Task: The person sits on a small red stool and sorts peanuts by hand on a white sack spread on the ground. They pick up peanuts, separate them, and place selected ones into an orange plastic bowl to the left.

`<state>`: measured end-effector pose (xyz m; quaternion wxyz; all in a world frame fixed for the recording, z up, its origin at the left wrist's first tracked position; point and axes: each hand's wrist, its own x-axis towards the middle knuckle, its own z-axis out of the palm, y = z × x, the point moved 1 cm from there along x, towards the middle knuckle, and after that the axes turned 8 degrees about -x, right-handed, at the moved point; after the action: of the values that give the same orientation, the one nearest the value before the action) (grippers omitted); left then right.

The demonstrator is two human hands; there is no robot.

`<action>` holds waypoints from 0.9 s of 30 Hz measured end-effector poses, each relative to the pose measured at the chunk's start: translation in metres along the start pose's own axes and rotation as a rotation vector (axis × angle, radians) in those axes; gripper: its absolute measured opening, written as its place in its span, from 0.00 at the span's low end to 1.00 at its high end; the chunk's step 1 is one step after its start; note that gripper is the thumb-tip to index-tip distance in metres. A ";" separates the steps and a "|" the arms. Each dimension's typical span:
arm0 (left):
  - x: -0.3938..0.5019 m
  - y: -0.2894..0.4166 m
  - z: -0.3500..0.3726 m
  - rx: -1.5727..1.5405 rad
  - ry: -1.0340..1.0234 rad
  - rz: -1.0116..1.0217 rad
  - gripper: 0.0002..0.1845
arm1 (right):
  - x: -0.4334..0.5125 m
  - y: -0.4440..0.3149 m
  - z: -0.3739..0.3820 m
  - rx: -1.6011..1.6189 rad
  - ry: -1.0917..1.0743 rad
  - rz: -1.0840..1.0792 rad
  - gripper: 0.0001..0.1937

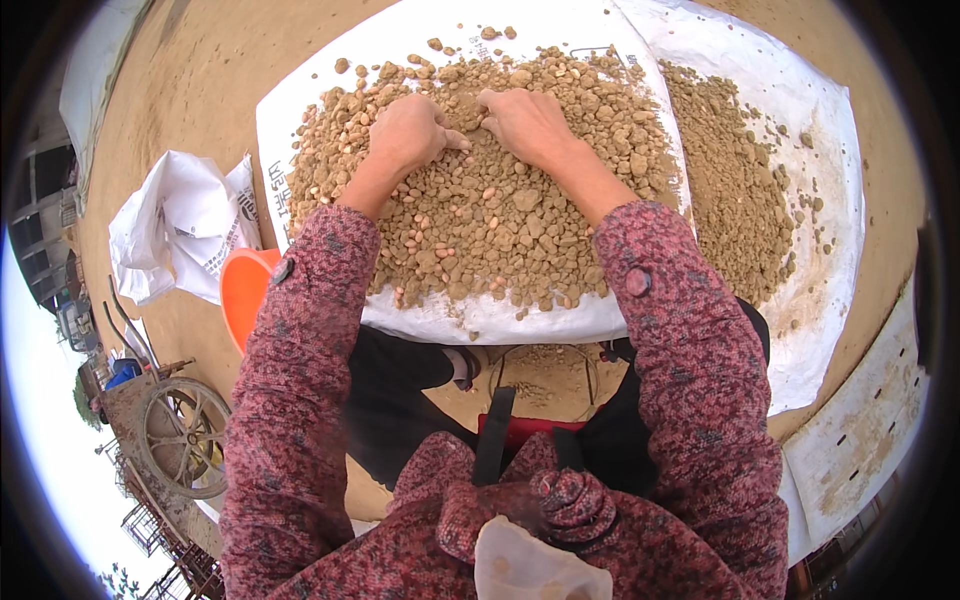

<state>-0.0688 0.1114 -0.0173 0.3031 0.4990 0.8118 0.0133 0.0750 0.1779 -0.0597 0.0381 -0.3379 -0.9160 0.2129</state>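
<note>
A broad layer of brown soil clods (525, 225) mixed with pinkish kernels, apparently shelled peanuts (444, 251), covers a white woven sack sheet (517, 322). My left hand (411, 133) rests over the far-left part of this layer, fingers curled and thumb pointing right. Opposite it, my right hand (531, 126) bends in from the right, its fingertips down among the clods. A patch of finer soil (476, 142) shows between the two hands. The fingertips are partly hidden, so whether either hand grips a kernel or clod cannot be seen.
Finer soil (727, 180) is heaped on another white sheet (825, 172) at the right. On the left are an orange plastic container (244, 289), a crumpled white woven sack (180, 217) and a wheeled cart (184, 435). My knees flank the near sheet edge.
</note>
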 end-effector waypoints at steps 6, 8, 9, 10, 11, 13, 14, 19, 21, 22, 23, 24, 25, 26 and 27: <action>0.003 0.002 0.002 0.050 -0.014 -0.002 0.10 | -0.002 0.001 0.012 -0.194 0.125 -0.147 0.06; 0.005 0.001 0.003 0.117 -0.046 0.023 0.11 | 0.001 0.003 0.009 0.033 0.190 -0.031 0.07; 0.006 0.000 0.003 0.106 -0.060 0.042 0.10 | 0.002 0.004 0.008 0.145 0.170 0.050 0.07; 0.006 -0.001 0.003 0.095 -0.068 0.066 0.11 | 0.005 0.006 0.005 0.429 0.119 0.069 0.07; 0.007 -0.003 0.003 0.084 -0.075 0.092 0.11 | 0.008 0.009 0.002 0.710 0.015 0.112 0.07; 0.010 -0.006 0.000 0.002 -0.131 0.090 0.14 | 0.011 0.010 -0.003 1.081 -0.139 0.171 0.09; 0.012 -0.009 -0.003 -0.047 -0.159 0.094 0.15 | 0.010 0.009 -0.004 1.173 -0.186 0.186 0.09; 0.005 -0.034 -0.025 -1.142 -0.218 -0.013 0.11 | 0.008 -0.004 -0.003 0.960 -0.156 0.173 0.09; 0.000 -0.042 -0.031 -1.524 -0.264 0.029 0.08 | 0.007 -0.012 -0.001 0.588 -0.023 0.060 0.10; -0.003 -0.044 -0.031 -1.691 -0.276 0.073 0.09 | 0.006 -0.015 0.001 0.467 -0.047 -0.006 0.10; -0.004 -0.046 -0.031 -1.732 -0.267 0.081 0.09 | 0.004 -0.018 0.004 0.335 -0.084 -0.042 0.09; -0.005 -0.047 -0.030 -1.775 -0.256 0.088 0.10 | 0.002 -0.020 0.006 0.203 -0.113 -0.067 0.09; -0.005 -0.047 -0.030 -1.827 -0.292 0.156 0.11 | -0.001 -0.023 0.009 0.146 -0.112 -0.105 0.09; -0.005 -0.047 -0.028 -1.748 -0.278 0.120 0.12 | -0.004 -0.025 0.011 0.091 -0.102 -0.132 0.10; -0.003 -0.047 -0.027 -1.678 -0.309 0.144 0.13 | -0.006 -0.027 0.013 0.045 -0.121 -0.163 0.10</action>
<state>-0.1184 0.0928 -0.0091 0.6777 0.1559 0.4491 0.5610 0.0605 0.1512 -0.0596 0.0076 -0.2479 -0.9361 0.2496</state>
